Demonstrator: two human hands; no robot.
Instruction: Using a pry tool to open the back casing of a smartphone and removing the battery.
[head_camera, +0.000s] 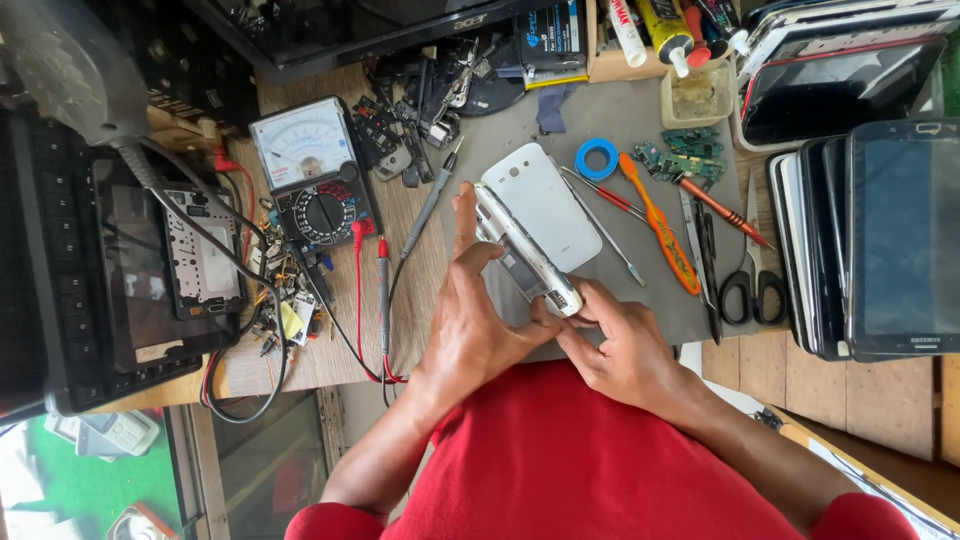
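Note:
A white smartphone (522, 255) with a silver rim stands on its edge over a grey work mat (640, 110). Its white back cover (545, 205) is lifted away from the body on the far side. My left hand (478, 320) grips the phone along its near side, thumb and fingers on the frame. My right hand (622, 345) pinches the phone's lower corner with its fingertips. Both wrists come out of red sleeves.
An analog multimeter (312, 170) with red probe leads (382, 290) lies left of the phone. Orange-handled screwdrivers (660, 225), tweezers, scissors (752, 285), a blue tape roll (596, 158) and circuit boards (682, 160) lie to the right. Tablets (890, 240) are stacked at the far right. A dark opened device (120, 270) sits left.

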